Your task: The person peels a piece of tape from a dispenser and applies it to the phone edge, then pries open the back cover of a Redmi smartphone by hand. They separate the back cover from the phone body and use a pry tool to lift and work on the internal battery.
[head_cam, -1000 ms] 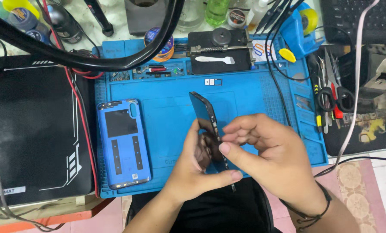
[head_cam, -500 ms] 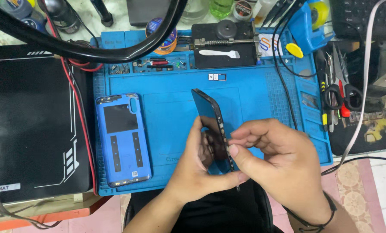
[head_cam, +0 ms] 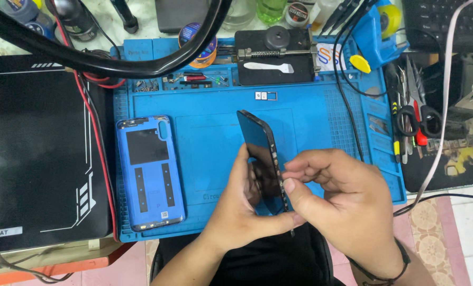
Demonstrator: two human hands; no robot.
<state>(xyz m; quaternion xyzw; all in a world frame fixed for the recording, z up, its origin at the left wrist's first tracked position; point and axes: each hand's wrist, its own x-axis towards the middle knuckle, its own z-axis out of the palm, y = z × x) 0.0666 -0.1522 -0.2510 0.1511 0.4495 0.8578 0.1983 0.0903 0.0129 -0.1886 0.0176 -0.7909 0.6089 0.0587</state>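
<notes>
Phone body: my dark phone (head_cam: pixel 258 153) stands on edge, tilted, in the lower centre of the frame, above the blue repair mat (head_cam: pixel 310 122).
Left hand: my left hand (head_cam: pixel 242 209) wraps the phone from behind, thumb pressed across under its lower end, fingers closed on it.
Right hand: my right hand (head_cam: pixel 342 198) meets the phone's near edge; thumb and curled fingers are pinched together at that edge. What sits between them, I cannot tell.
Back cover: blue back cover (head_cam: pixel 149 172) lies inside-up at the left of the mat, well apart from my hands.
Top of mat: black clamp jig (head_cam: pixel 276 55) with a white pry tool (head_cam: pixel 268 67) on it.
Right edge: scissors (head_cam: pixel 414 114) among tweezers.
Left of frame: black pad (head_cam: pixel 35 153) on the worktop.
</notes>
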